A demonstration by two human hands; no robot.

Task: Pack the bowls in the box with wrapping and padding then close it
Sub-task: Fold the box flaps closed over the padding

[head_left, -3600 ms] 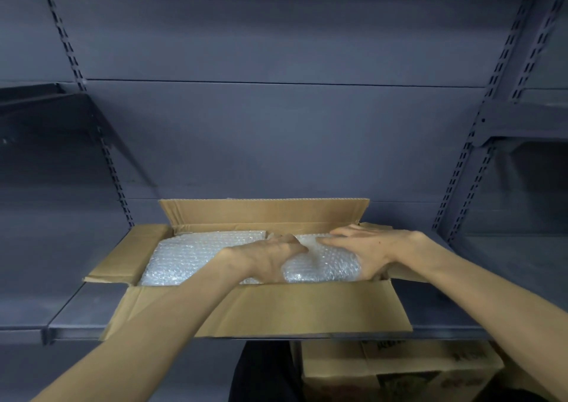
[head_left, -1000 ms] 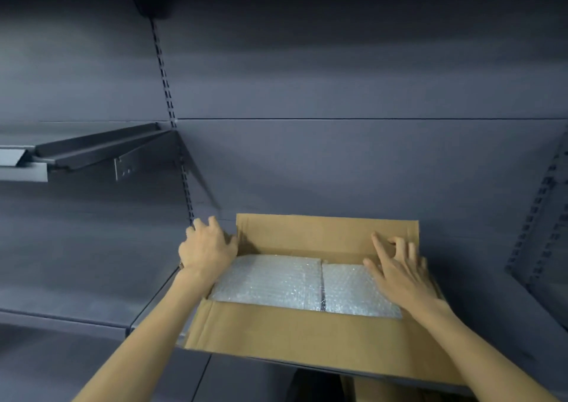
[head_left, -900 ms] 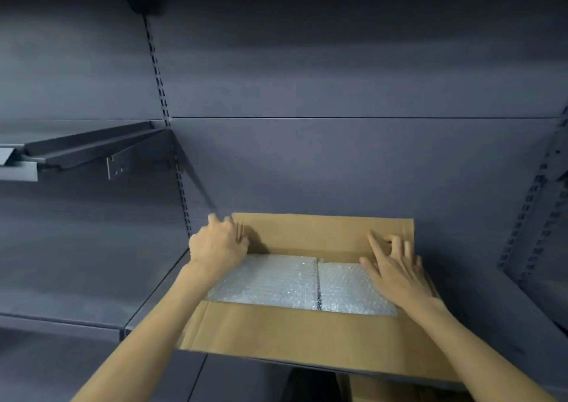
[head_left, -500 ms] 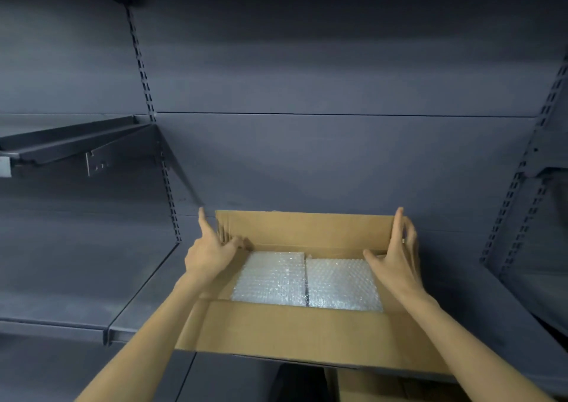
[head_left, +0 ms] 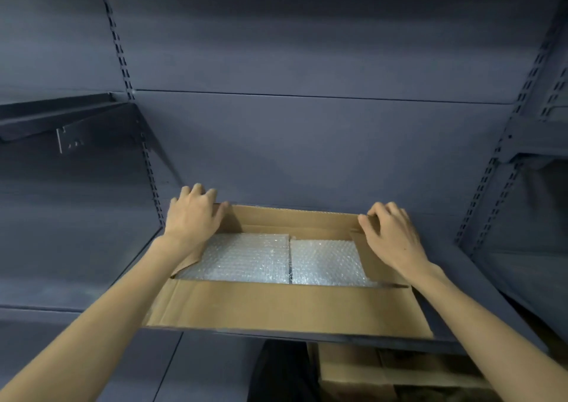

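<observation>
An open cardboard box (head_left: 285, 306) sits on a dark metal shelf. Two bubble wrap pads (head_left: 246, 257) (head_left: 325, 263) lie side by side inside and cover what is below; no bowl shows. The short side flaps are folded inward, the right one (head_left: 364, 255) lying over the pad's edge. The far flap (head_left: 292, 220) stands upright against the back panel. My left hand (head_left: 193, 214) curls over its left end. My right hand (head_left: 390, 235) curls its fingers over its right end. The near flap hangs forward over the shelf edge.
The shelf edge (head_left: 307, 337) runs just under the box's near flap. Slotted uprights (head_left: 147, 168) (head_left: 491, 168) stand on both sides. A bracketed shelf (head_left: 61, 118) juts out at upper left. Another cardboard box (head_left: 368, 374) sits below the shelf.
Both hands have left the side flaps, which now lie folded inward over the bubble wrap, and have gone to the two ends of the far flap.
</observation>
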